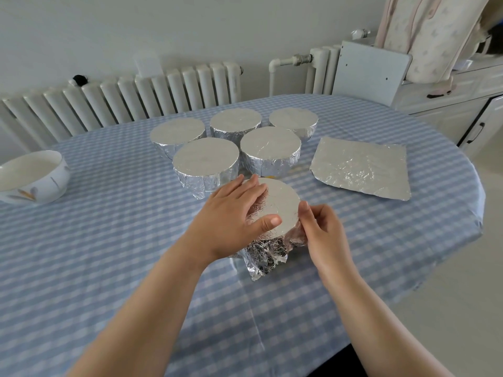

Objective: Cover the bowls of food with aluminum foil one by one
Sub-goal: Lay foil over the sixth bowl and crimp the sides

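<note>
Single head-worn wide-angle view, looking forward and down across a checked table (114, 240) from its near edge. Both forearms enter from the bottom of frame; left hand (231, 213) and right hand (321, 232) sit close, near centre. Far field takes in a radiator (122, 99) on the back wall and a cabinet (446, 104) at upper right, lines bowed by the lens.
</note>
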A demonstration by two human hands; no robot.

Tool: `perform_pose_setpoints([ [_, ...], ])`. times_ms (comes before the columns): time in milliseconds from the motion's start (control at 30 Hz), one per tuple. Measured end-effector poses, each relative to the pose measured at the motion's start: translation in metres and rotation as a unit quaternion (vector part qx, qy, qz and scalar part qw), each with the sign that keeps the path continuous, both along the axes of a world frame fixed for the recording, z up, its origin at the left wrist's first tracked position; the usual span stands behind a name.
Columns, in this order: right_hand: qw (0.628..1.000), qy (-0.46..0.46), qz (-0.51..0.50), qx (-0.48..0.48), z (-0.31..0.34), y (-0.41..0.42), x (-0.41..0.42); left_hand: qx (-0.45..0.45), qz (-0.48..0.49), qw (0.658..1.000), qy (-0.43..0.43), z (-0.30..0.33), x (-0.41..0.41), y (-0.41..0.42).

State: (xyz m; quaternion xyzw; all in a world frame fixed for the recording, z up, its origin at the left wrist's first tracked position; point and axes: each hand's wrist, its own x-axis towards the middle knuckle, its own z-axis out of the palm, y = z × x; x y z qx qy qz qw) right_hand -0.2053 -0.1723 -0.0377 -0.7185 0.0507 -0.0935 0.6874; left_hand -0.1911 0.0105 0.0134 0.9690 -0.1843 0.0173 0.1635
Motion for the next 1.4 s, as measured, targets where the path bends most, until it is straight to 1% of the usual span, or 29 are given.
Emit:
perform_pose_setpoints([
  [67,1.000,0.005,0.001,-0.006,-0.002,0.000,0.002,-0.008,0.001,1.000,0.000,0.000,0.000,0.000],
  [233,0.999,0.012,-0.036,-0.033,-0.008,0.001,0.007,-0.016,0.002,1.000,-0.005,-0.003,0.001,0.000],
  [367,0.999,0.026,-0.039,-0.017,-0.012,0.006,0.011,-0.019,0.007,1.000,-0.012,-0.004,0.001,-0.001],
  [533,0.998,0.024,-0.043,-0.036,-0.009,0.004,0.019,-0.029,0.027,0.999,-0.015,-0.004,0.000,-0.004],
  [633,0.998,0.024,-0.026,-0.061,-0.007,0.002,0.026,-0.038,0.045,0.998,-0.015,-0.005,-0.001,-0.007],
  [800,0.997,0.005,0.000,-0.073,0.000,0.002,0.035,-0.070,0.081,0.994,-0.028,-0.008,-0.003,-0.008],
  [933,0.999,-0.025,0.002,-0.046,0.005,0.004,0.033,-0.099,0.097,0.990,-0.031,-0.012,-0.004,-0.005],
  [1033,0.999,-0.040,0.022,0.001,0.005,0.006,0.029,-0.144,0.108,0.983,-0.038,-0.016,-0.005,0.001],
  [1133,0.998,-0.021,0.041,0.051,0.007,0.008,0.030,-0.164,0.105,0.980,-0.044,-0.020,-0.007,0.005],
  [1300,0.994,0.011,0.042,0.103,0.008,0.010,0.035,-0.178,0.104,0.978,-0.045,-0.019,-0.005,0.004],
  [1400,0.983,0.007,0.042,0.178,0.007,0.016,0.034,-0.191,0.100,0.975,-0.051,-0.023,-0.005,0.008],
])
